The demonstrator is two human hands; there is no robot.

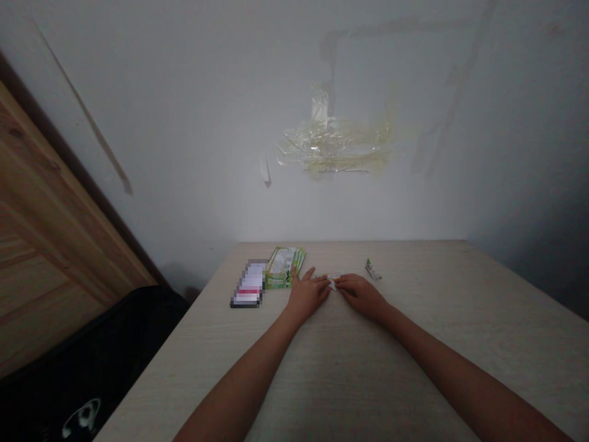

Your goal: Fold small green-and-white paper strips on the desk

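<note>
A small white piece of paper or wrapper [332,280] with faint print lies low over the table, between my two hands. My left hand [305,296] pinches its left side between thumb and forefinger, while the outer fingers stretch away toward the green packets. On the other side, my right hand [365,296] has its fingers pressed together on the right edge of the paper. Much of the paper is covered by the fingertips, so its exact shape is hard to make out.
Green-and-white printed packets [283,263] lie left of my hands, beside a blurred phone-like rectangle [249,283]. A small narrow green-and-white item [373,270] rests to the right. The pale table [350,380] meets a wall [197,153] with peeling tape [335,144]. A black bag [115,344] stands at left.
</note>
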